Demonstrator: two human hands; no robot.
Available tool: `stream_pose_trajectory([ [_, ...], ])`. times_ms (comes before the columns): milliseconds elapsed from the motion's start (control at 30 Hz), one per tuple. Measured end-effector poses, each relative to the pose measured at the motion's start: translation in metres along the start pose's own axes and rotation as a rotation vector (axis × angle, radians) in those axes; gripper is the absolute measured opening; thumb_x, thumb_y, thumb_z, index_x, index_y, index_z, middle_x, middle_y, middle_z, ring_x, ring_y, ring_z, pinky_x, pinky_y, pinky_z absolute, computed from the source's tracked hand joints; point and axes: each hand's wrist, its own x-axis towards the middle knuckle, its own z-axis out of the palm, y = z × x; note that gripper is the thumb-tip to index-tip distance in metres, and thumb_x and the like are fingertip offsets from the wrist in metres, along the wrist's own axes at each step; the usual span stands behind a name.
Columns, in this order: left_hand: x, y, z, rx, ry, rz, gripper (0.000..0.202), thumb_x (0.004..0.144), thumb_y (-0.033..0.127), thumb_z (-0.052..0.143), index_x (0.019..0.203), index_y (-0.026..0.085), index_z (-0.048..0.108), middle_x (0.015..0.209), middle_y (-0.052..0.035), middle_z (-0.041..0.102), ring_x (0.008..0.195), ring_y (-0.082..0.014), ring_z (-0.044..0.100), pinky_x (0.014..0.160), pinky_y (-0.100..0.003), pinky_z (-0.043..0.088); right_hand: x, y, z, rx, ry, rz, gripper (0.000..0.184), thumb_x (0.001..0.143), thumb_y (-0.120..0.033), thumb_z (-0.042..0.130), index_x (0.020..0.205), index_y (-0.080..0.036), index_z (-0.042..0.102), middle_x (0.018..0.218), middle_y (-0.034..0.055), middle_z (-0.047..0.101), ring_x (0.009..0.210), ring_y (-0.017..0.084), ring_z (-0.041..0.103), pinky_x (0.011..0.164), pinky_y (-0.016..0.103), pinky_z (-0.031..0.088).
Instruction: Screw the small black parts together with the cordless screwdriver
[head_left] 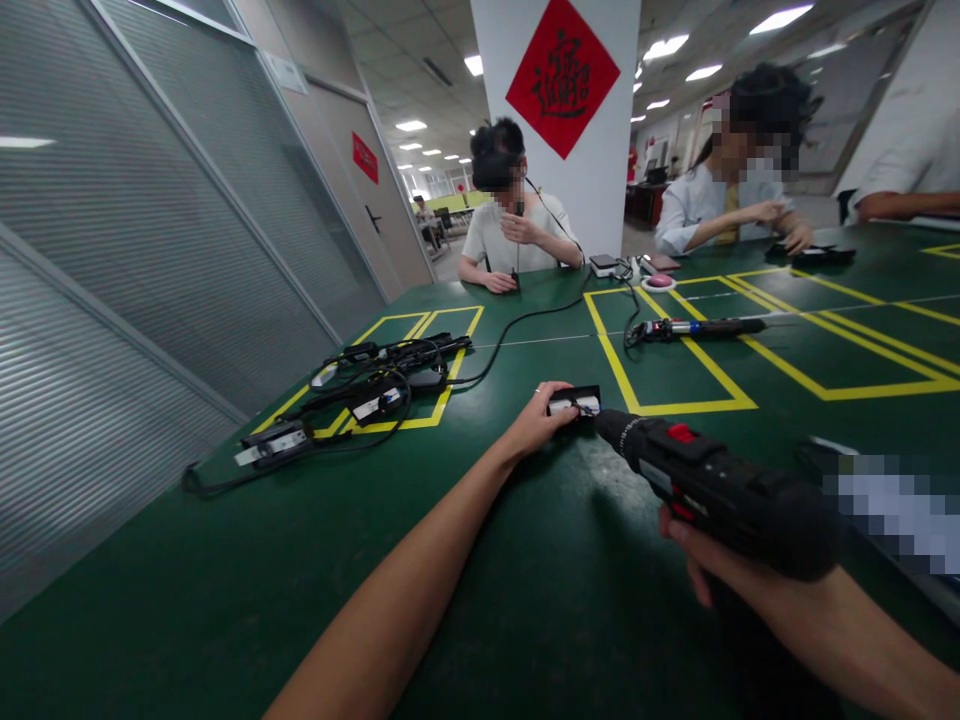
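My left hand is closed on a small black-and-white box-shaped part that rests on the green table. In my right hand I grip a black electric screwdriver with a red switch. Its nose points left at the small part and touches or nearly touches the part's right end.
A tangle of black adapters and cables lies at the left on yellow floor-style markings. Another screwdriver lies farther back. Two people sit across the table, beside a white pillar. A glass partition runs along the left.
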Motion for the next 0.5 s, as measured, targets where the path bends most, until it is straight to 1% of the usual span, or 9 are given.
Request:
stream_pose_trajectory([
  [67, 0.0, -0.0006, -0.0001, 0.002, 0.004, 0.005, 0.046, 0.081, 0.038, 0.06, 0.122, 0.021, 0.052, 0.117, -0.0063, 0.052, 0.103, -0.0207, 0.053, 0.09, -0.034, 0.045, -0.0011, -0.0017, -0.0003, 0.008, 0.009, 0.013, 0.051, 0.083, -0.062, 0.045, 0.05, -0.024, 0.055, 0.068, 0.0035, 0.064, 0.061, 0.018, 0.055, 0.058, 0.031, 0.044],
  [133, -0.0001, -0.0008, -0.0005, 0.005, 0.003, 0.011, 0.045, 0.081, 0.037, 0.06, 0.122, 0.021, 0.052, 0.117, -0.0065, 0.052, 0.103, -0.0209, 0.053, 0.09, -0.034, 0.045, -0.0015, -0.0031, -0.0004, 0.019, 0.002, 0.006, 0.051, 0.083, -0.061, 0.046, 0.05, -0.024, 0.054, 0.066, 0.0029, 0.063, 0.063, 0.018, 0.056, 0.062, 0.032, 0.045],
  [200, -0.0004, -0.0004, -0.0008, 0.005, 0.001, 0.015, 0.045, 0.081, 0.037, 0.06, 0.122, 0.02, 0.052, 0.117, -0.0067, 0.052, 0.102, -0.0209, 0.053, 0.089, -0.034, 0.045, -0.0012, -0.0031, -0.0003, 0.018, 0.005, 0.01, 0.048, 0.083, -0.061, 0.047, 0.054, -0.024, 0.056, 0.065, 0.0019, 0.061, 0.064, 0.018, 0.056, 0.065, 0.033, 0.045],
  [267, -0.0006, 0.0004, -0.0009, 0.002, -0.002, 0.011, 0.045, 0.081, 0.037, 0.06, 0.122, 0.02, 0.052, 0.117, -0.0068, 0.052, 0.1, -0.0204, 0.054, 0.088, -0.033, 0.046, -0.0003, -0.0012, -0.0002, 0.014, 0.004, 0.024, 0.045, 0.083, -0.062, 0.046, 0.062, -0.024, 0.059, 0.066, 0.0017, 0.062, 0.066, 0.02, 0.057, 0.065, 0.034, 0.044],
  [333, -0.0008, 0.0012, -0.0009, -0.002, -0.004, 0.006, 0.046, 0.081, 0.037, 0.06, 0.122, 0.02, 0.052, 0.116, -0.0068, 0.053, 0.098, -0.0199, 0.054, 0.086, -0.033, 0.046, 0.0007, 0.002, -0.0002, 0.005, -0.004, 0.028, 0.045, 0.083, -0.062, 0.045, 0.064, -0.025, 0.06, 0.065, 0.0017, 0.063, 0.068, 0.021, 0.059, 0.064, 0.034, 0.044],
  [400, -0.0008, 0.002, -0.0007, -0.002, -0.007, -0.001, 0.047, 0.08, 0.037, 0.061, 0.122, 0.019, 0.051, 0.115, -0.0069, 0.053, 0.096, -0.0193, 0.055, 0.085, -0.032, 0.046, 0.0013, 0.0049, -0.0003, 0.001, -0.008, 0.01, 0.047, 0.083, -0.063, 0.045, 0.058, -0.024, 0.058, 0.067, 0.0021, 0.064, 0.069, 0.02, 0.059, 0.064, 0.033, 0.044],
  [500, -0.0006, 0.0034, -0.0005, 0.002, -0.004, -0.006, 0.047, 0.08, 0.037, 0.062, 0.122, 0.018, 0.051, 0.114, -0.007, 0.053, 0.096, -0.0189, 0.055, 0.086, -0.032, 0.046, 0.001, 0.005, 0.0, -0.003, 0.014, 0.013, 0.049, 0.081, -0.064, 0.047, 0.054, -0.024, 0.056, 0.071, 0.0022, 0.066, 0.062, 0.018, 0.056, 0.06, 0.031, 0.044],
])
